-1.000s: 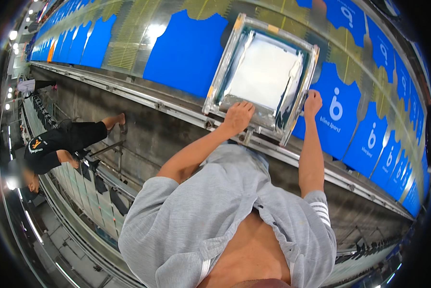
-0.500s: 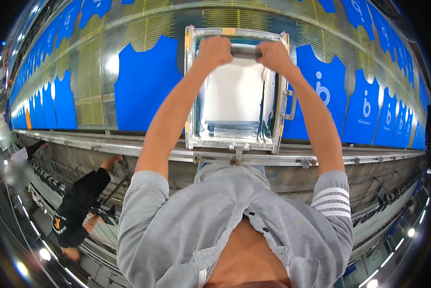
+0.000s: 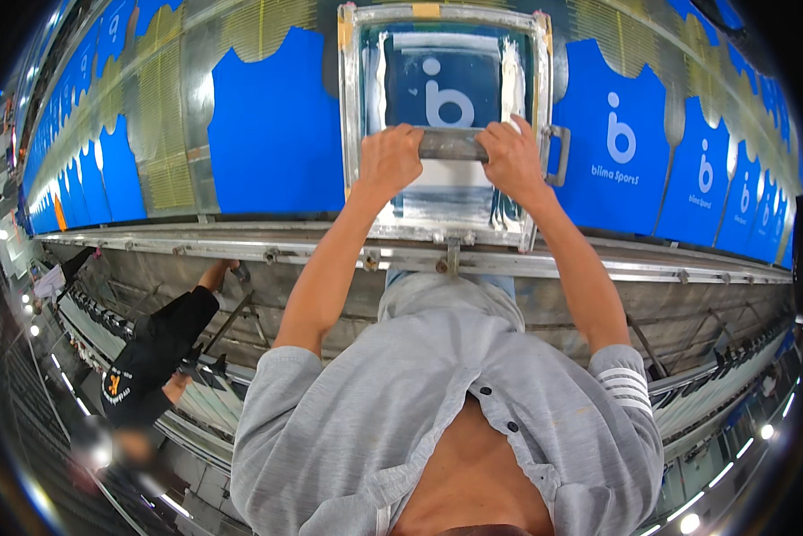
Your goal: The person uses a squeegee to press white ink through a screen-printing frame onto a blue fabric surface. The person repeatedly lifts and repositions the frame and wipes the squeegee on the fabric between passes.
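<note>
Both my hands grip the dark bar of a squeegee point(image 3: 453, 144) that spans the inside of a screen-printing frame point(image 3: 351, 107). My left hand point(image 3: 391, 162) is wrapped round the bar's left end, and my right hand point(image 3: 512, 159) round its right end. Beyond the squeegee the mesh looks dark teal, with a white logo point(image 3: 450, 105) showing in it. White ink point(image 3: 446, 192) lies on the near side of the bar. The squeegee's blade is hidden below the bar. A metal handle point(image 3: 558, 156) sticks out from the frame's right side.
Blue garment panels lie along the long table: a plain one point(image 3: 272, 125) left of the frame, a printed one point(image 3: 614, 134) to its right, several more beyond. A metal rail point(image 3: 321, 257) edges the table's near side. A co-worker in black point(image 3: 164, 357) is at lower left.
My hands have pulled the squeegee from the frame's far end toward me, to about mid-frame. Mesh and logo now show behind it, where white ink and my hands were.
</note>
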`<action>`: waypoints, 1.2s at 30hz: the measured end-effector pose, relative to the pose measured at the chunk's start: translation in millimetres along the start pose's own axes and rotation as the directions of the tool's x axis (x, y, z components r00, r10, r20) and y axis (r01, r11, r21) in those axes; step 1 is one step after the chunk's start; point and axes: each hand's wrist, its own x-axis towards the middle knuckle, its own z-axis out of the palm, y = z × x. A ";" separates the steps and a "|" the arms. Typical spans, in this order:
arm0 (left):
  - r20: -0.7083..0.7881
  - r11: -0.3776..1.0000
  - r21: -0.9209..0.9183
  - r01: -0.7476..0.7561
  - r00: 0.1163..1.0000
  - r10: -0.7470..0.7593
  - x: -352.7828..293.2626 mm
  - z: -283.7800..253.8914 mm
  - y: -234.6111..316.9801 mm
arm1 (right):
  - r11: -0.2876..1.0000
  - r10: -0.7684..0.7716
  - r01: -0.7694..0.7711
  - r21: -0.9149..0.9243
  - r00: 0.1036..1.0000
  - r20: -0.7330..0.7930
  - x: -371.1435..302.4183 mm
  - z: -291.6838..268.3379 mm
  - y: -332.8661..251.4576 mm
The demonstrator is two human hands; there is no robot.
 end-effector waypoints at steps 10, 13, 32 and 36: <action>0.502 0.983 0.180 0.036 0.856 -0.123 -85.8 -16.0 56.2 | 0.989 0.045 -0.087 0.118 0.945 0.324 -99.2 0.0 -53.7; 0.564 0.991 0.095 0.097 0.815 -0.134 -52.0 2.0 65.2 | 0.902 0.251 -0.293 0.316 0.954 0.166 -63.9 -31.0 -20.5; 0.257 0.992 0.122 -0.020 0.966 -0.012 213.9 -25.4 -17.3 | 0.338 0.865 -0.686 0.644 0.496 0.075 -36.8 -30.6 77.6; -0.080 0.994 0.032 -0.104 0.991 0.106 118.8 7.0 0.3 | 0.412 0.859 -0.697 0.587 0.512 0.005 -37.1 -23.2 88.6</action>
